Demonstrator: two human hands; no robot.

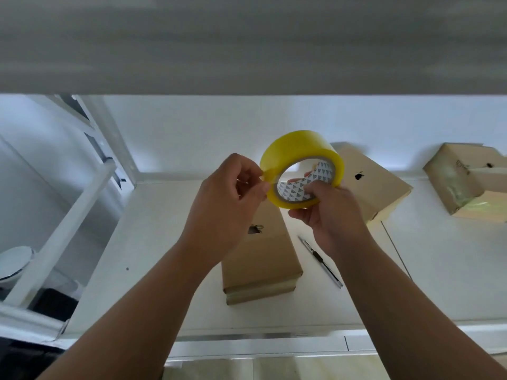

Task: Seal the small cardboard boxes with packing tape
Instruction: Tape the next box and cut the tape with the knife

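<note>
The left hand [227,196] is raised above the tabletop [153,256], its grip closed, with thumb and forefinger pinching the outer rim of the yellow tape roll [301,149]. The right hand [333,212] holds the roll from below, fingers curled through the core. The left hand hides part of the cardboard box [260,256] lying mid-tabletop, and a knife [321,261] lies just beside it. A second box [370,185] sits toward the back edge. A third box [455,182] at the back right is cut off. Tabletop and wall are white.

On the table [153,256] the near box [260,259] lies centre, the tape roll [299,149] above it, the knife [320,259] just right, a second box [370,185] behind, a third box [452,185] far right.
</note>
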